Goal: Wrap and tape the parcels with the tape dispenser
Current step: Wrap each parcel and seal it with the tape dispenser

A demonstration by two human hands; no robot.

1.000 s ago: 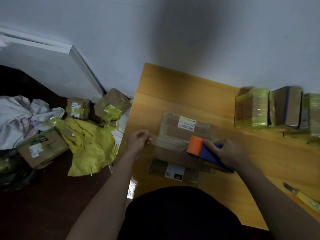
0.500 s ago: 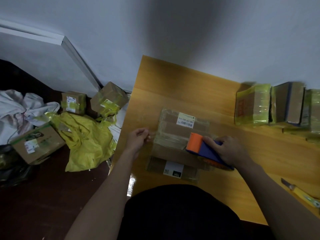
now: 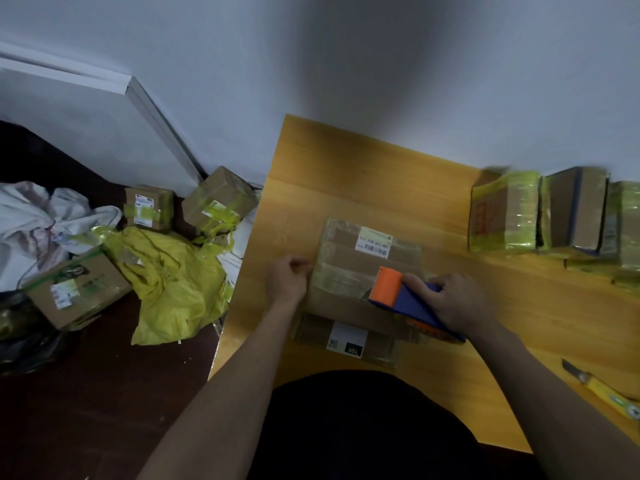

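Head view: the flat cardboard parcel (image 3: 367,271) lies mid-table (image 3: 346,174), stacked on another; it looks light, stiff, and slick under clear film, so best steadied at an edge. The left hand (image 3: 287,282) pinches something at its left edge, probably the tape end. The right hand (image 3: 450,303) grips the orange-and-blue tape dispenser (image 3: 398,292), resting on top.

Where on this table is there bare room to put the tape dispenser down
Bare wood lies between the wall and the parcel being taped, and right of the right hand toward the yellow knife. It's crowded along the wall at right, where wrapped parcels stand in a row.
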